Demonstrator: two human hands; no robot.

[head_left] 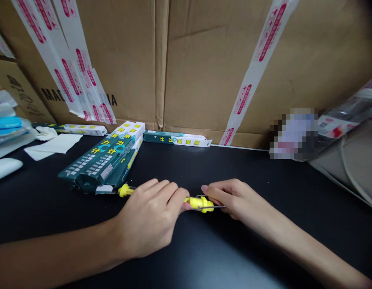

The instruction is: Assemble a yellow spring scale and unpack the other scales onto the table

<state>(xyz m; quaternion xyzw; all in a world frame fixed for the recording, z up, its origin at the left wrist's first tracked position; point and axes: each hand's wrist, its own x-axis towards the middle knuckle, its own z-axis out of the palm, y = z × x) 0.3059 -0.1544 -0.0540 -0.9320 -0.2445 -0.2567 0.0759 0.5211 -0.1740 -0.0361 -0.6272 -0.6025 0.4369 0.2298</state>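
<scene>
The left hand and the right hand both keep their fingers closed on a yellow plastic tool with a metal wire, held between them over the black surface. Dark green boxes lie at eleven o'clock from the hands.

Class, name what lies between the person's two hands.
The head view shows a yellow plastic piece with a thin metal wire between the left hand and right hand.
</scene>
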